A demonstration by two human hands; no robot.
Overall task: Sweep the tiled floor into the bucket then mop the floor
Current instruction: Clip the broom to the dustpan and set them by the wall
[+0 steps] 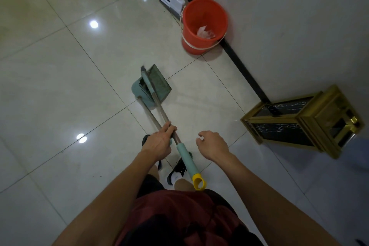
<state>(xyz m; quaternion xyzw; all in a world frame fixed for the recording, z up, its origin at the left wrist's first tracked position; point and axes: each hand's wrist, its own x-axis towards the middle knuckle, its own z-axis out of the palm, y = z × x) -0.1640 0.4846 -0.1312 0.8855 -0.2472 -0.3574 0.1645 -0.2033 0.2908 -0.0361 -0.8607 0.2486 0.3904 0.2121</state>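
Metal broom handle (159, 115) | left hand (159, 144) grips | glossy tiles (69, 78)

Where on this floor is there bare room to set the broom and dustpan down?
Bare tile lies left of the dustpan and between it and the gold-framed bin. It is crowded along the wall, where the orange bucket and white mop stand.

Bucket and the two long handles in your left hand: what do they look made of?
Orange bucket: likely plastic, with a uniform matte colour and a thin moulded rim. Handles gripped by the left hand: probably bare metal tubes, greyish with a dull sheen; one ends in a teal sleeve and yellow cap, seemingly plastic or foam.
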